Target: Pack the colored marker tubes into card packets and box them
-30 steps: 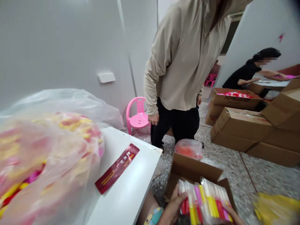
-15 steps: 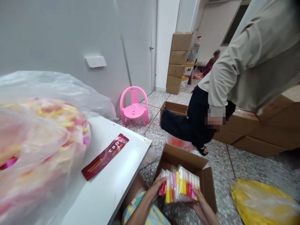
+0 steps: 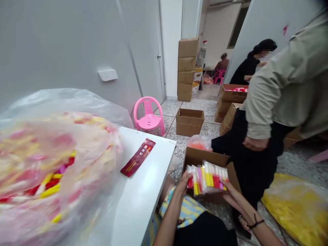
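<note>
In the head view I hold clear plastic packets of coloured sticks (image 3: 208, 177), with white upper ends and yellow, red and pink lower ends. My left hand (image 3: 183, 182) is closed around the left end of the packets. At the right end, my right hand (image 3: 231, 194) grips them, fingers partly hidden underneath. The packets are held over an open cardboard box (image 3: 196, 155) on the floor. What lies inside that box is mostly hidden by the packets and my hands.
Left stands a white table (image 3: 139, 191) with a dark red printed strip (image 3: 138, 157) and a big clear bag of coloured sticks (image 3: 64, 143). A person in a beige shirt (image 3: 284, 78) stands close right, beside a yellow-filled bag (image 3: 299, 208). Beyond are a pink chair (image 3: 148, 119) and another box (image 3: 189, 126).
The view has shifted, and the packets and my hands appear farther right and higher. The person in beige has moved right, uncovering the box behind and another person in black.
</note>
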The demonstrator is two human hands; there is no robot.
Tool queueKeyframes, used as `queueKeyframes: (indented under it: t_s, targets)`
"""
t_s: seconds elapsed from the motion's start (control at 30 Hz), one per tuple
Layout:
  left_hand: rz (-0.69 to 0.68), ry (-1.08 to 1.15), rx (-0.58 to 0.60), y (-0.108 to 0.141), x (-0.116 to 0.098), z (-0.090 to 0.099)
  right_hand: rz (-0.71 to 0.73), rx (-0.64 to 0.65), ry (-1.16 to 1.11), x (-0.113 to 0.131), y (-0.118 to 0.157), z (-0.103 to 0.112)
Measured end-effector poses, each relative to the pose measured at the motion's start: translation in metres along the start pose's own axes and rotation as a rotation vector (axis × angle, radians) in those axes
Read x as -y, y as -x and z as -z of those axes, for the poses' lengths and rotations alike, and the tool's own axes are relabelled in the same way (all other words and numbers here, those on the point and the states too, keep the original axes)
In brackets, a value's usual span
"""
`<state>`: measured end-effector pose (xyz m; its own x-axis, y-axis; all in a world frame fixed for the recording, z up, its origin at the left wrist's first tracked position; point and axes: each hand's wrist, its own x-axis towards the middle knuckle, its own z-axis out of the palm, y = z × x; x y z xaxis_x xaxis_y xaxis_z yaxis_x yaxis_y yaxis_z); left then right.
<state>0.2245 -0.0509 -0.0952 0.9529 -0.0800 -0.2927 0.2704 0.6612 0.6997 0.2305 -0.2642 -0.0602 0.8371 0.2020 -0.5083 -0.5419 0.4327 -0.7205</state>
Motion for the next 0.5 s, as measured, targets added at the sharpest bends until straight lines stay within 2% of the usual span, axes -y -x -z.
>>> queueKeyframes:
  t_s: [0.27, 0.5]
  targets:
    - [-0.098, 0.041, 0.073, 0.018, -0.011, -0.003, -0.043, 0.029, -0.005, -0.004, 0.014, -0.005]
    - [-0.049, 0.043, 0.103, 0.026, -0.019, -0.014, 0.027, -0.046, -0.016, -0.005, 0.04, -0.014]
